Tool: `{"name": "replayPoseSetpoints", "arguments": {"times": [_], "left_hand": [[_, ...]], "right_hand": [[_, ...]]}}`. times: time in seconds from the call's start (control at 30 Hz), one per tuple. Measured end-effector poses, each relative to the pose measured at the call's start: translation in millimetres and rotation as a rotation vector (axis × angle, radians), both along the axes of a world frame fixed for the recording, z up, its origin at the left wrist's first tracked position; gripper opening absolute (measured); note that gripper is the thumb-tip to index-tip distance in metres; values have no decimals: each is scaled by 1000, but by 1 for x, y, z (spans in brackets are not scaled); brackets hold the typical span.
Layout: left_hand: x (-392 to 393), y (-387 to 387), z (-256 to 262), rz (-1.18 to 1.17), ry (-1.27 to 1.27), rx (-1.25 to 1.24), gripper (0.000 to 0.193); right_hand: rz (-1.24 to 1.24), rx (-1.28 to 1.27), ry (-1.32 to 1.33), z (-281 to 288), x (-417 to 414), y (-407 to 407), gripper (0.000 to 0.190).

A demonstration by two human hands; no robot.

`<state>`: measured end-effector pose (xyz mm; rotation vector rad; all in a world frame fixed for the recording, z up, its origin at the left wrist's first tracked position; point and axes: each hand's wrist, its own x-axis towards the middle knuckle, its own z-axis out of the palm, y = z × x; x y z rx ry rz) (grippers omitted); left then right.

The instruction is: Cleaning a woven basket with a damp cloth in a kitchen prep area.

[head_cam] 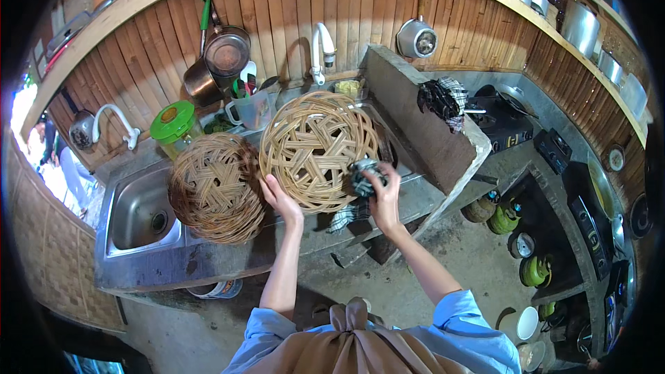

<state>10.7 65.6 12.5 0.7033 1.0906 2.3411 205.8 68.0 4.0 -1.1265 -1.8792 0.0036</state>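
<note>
My left hand (pixel 282 201) grips the lower left rim of a light woven rattan basket (pixel 317 153), tilted up over the counter. In my right hand (pixel 385 195) is a bunched checked cloth (pixel 365 177), pressed at the basket's lower right rim. A darker woven basket (pixel 221 187) rests just left of my left hand, partly over the steel sink's edge. Below the held basket, another checked cloth (pixel 345 216) hangs at the counter's front edge.
A steel sink basin (pixel 140 213) lies to the left. Behind the baskets stand a green-lidded container (pixel 174 124), a plastic jug of utensils (pixel 252 110) and a white tap (pixel 322 54). A concrete partition (pixel 415 114) rises on the right, with gas stoves (pixel 499 124) beyond.
</note>
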Motion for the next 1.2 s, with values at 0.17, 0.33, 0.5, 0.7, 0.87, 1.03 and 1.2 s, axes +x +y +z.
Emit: {"name": "replayPoseSetpoints", "arguments": {"times": [0.17, 0.33, 0.5, 0.7, 0.87, 1.03, 1.2], "left_hand": [[12, -11, -24, -403, -162, 107, 67], [-10, -26, -37, -557, 82, -15, 62], [-32, -10, 36, -95, 718, 154, 71], [-43, 23, 47, -839, 627, -382, 56], [-24, 22, 19, -663, 442, -241, 35], [-4, 16, 28, -357, 266, -81, 33], [1, 5, 12, -75, 418, -117, 34]], "right_hand": [[-74, -111, 558, 19, 12, 32, 55], [104, -54, 705, 49, 44, 49, 46], [208, -1, 327, 94, 64, 36, 40], [284, -10, 181, 103, 64, 34, 43], [-140, 297, -271, 94, 47, 25, 63], [-231, 213, -435, 20, 38, 15, 57], [2, 26, -252, -3, 13, -8, 59]]}}
